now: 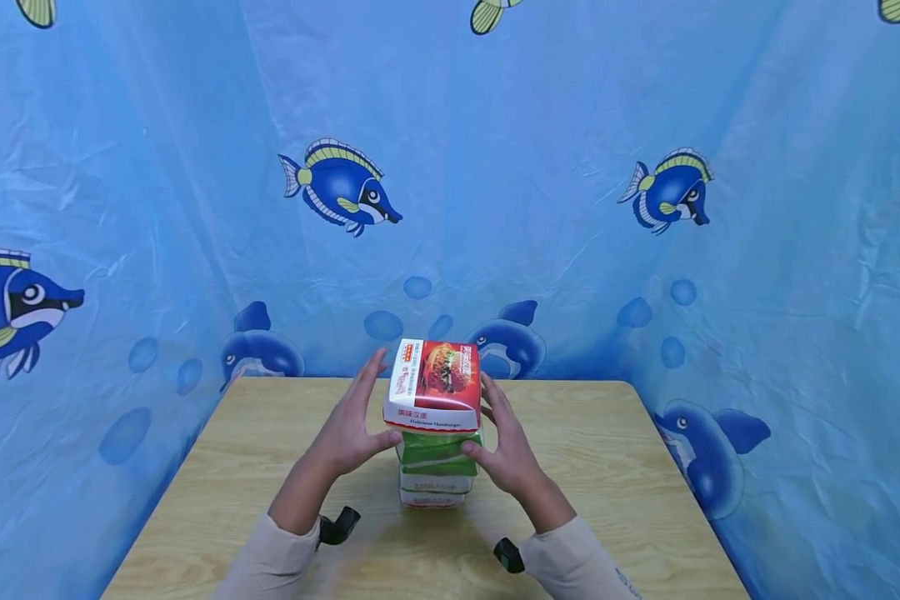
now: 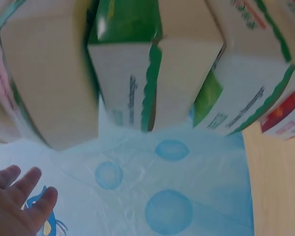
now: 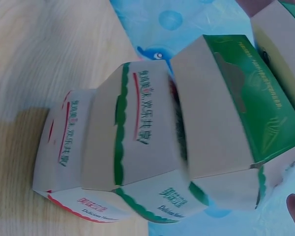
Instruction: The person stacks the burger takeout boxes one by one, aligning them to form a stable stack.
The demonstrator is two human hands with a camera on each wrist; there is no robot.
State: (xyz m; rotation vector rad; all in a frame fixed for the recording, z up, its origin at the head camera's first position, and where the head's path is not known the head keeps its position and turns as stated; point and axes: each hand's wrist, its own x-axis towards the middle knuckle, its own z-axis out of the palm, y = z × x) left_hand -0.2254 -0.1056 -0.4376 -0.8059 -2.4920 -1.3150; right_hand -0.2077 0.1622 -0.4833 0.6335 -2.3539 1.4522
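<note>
A stack of several hamburger cartons stands in the middle of the wooden table. On top is a red and white hamburger box with a burger picture. Below it a green hamburger box shows, and a white hamburger box is at the bottom. My left hand is at the left of the upper boxes, fingers spread and extended; the left wrist view shows its fingers apart from the cartons. My right hand sits at the right side, thumb near the green box; whether it touches is unclear.
The light wooden table extends around the stack. A blue curtain printed with fish and dolphins surrounds the table at the back and sides. Dark wrist devices are at both cuffs. In the wrist views the stacked cartons sit slightly out of line.
</note>
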